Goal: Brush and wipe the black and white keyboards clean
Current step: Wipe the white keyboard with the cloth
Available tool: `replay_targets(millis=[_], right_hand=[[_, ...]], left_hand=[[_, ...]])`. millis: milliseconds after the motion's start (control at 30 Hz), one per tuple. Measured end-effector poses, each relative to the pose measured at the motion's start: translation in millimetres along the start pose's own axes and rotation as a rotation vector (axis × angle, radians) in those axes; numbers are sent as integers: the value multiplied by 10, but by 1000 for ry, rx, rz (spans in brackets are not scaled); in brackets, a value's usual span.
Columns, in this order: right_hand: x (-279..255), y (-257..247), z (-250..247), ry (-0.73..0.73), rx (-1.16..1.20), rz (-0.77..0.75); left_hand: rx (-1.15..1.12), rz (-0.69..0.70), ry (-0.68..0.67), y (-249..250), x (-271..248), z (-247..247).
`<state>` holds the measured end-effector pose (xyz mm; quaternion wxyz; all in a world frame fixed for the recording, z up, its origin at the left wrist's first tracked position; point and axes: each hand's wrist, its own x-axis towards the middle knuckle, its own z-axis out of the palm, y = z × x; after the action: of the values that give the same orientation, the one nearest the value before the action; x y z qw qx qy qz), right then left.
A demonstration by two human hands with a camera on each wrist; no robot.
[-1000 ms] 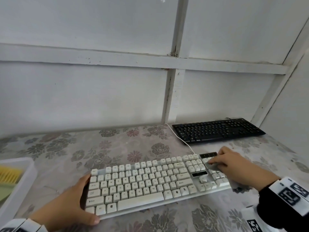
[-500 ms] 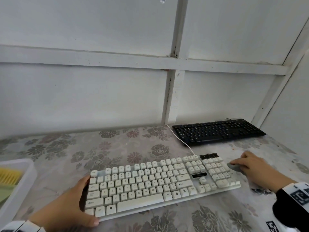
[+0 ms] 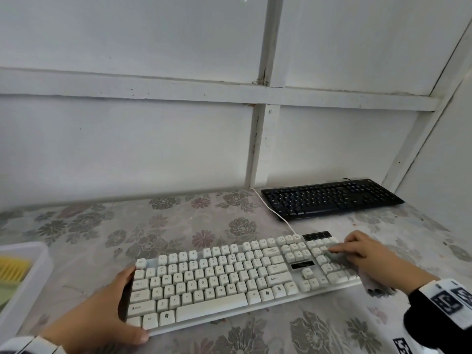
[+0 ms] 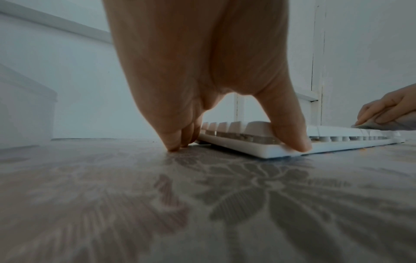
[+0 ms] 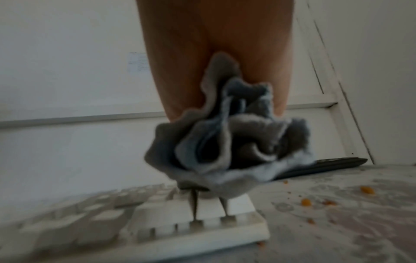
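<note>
The white keyboard point(image 3: 242, 279) lies across the near middle of the flowered table. My left hand point(image 3: 112, 305) grips its left end, thumb point(image 4: 290, 135) on the front edge and fingers point(image 4: 180, 140) behind the end. My right hand point(image 3: 357, 251) holds a bunched grey cloth point(image 3: 337, 257) and presses it on the number pad. The right wrist view shows the cloth point(image 5: 225, 138) crumpled under the palm over the keyboard point(image 5: 157, 222). The black keyboard point(image 3: 332, 198) lies at the back right, untouched.
A white tray point(image 3: 30, 282) at the left edge holds a yellow brush point(image 3: 12, 269). The white keyboard's cable point(image 3: 275, 213) runs back past the black keyboard. Orange crumbs point(image 5: 306, 202) dot the table right of the white keyboard. White walls close in behind and on the right.
My right hand wiped off the number pad onto the table to the right, then came back onto the number pad with the cloth. The left hand kept its hold.
</note>
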<state>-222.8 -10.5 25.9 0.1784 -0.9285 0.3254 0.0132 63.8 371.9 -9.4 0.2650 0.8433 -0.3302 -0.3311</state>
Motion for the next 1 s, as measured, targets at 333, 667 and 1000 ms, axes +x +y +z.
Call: replay_targets(millis=[333,667,1000], right_hand=[[-13,16,12,-5,-28,-80],[-13,-167,-15,116,-74,44],[-66,-2563,828,-115,86,-675]], left_hand=[[35,4,-5,20,-10,-23],[12,12,6,29,8,22],[-67,63,-40,-77,48,-14]])
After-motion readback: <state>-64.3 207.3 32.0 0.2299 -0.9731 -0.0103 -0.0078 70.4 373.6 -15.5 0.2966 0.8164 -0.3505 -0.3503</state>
